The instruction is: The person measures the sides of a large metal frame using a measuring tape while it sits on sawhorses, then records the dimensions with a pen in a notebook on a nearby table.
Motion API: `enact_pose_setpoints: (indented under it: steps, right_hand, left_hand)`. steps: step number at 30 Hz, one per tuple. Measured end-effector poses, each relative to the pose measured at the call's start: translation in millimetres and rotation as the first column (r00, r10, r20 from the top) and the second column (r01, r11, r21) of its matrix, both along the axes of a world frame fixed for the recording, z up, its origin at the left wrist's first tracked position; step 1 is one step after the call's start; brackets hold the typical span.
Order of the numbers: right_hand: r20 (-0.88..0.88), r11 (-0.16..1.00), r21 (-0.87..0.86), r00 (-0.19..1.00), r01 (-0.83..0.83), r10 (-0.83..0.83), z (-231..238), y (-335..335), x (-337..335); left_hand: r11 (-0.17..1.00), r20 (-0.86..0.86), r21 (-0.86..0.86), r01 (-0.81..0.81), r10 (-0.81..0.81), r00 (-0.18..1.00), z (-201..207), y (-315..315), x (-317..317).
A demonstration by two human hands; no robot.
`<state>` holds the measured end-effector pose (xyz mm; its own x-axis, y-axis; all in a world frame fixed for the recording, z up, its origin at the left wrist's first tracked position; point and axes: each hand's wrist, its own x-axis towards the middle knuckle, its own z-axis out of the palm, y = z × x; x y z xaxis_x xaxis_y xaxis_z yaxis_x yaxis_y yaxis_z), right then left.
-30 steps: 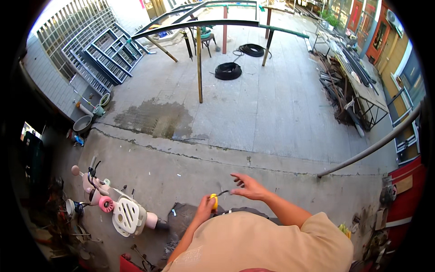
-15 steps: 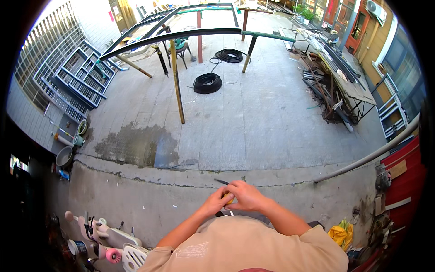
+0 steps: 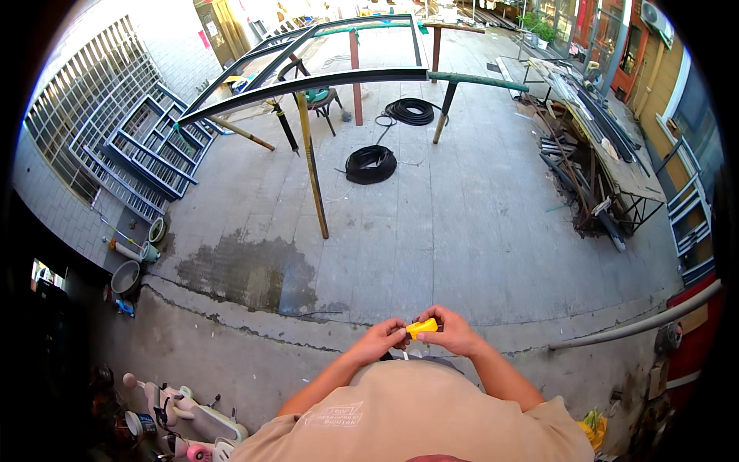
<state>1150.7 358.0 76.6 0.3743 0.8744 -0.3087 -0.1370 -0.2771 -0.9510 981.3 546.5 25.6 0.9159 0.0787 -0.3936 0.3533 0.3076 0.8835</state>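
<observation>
Your right hand (image 3: 456,333) has its thumb and fingers closed around a small yellow object (image 3: 422,329), held in front of your torso, just beyond the beige shirt (image 3: 439,400). Your left hand (image 3: 377,339) meets its left end, the thumb and fingertips drawn narrow — whether they grip it or merely touch it, you cannot tell at this scale. Below and left of your hands, a pale scooter (image 3: 208,412) stands near the lower edge; on the right lies a yellow bag (image 3: 593,427). Ahead, the paving carries a dark wet patch (image 3: 246,269) and, farther out, two coils of black line, the near coil (image 3: 370,164) and the far coil (image 3: 410,112). Left of these stands a wooden post (image 3: 314,177) beneath a dark metal frame (image 3: 323,79) — raised above the ground. Grilles (image 3: 146,154) lean along the left wall; a cluttered workbench (image 3: 643,185) occupies the right.
</observation>
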Motion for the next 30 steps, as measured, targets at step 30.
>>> enact_pose_setpoints:
  steps: [30]
  right_hand:
    - [0.047, 0.981, -0.133, 0.990, 0.140, -0.135, -79, 290, 385]
  left_hand:
    - [0.910, 0.120, 0.410, -0.067, 0.019, 0.993, 22, 375, 431]
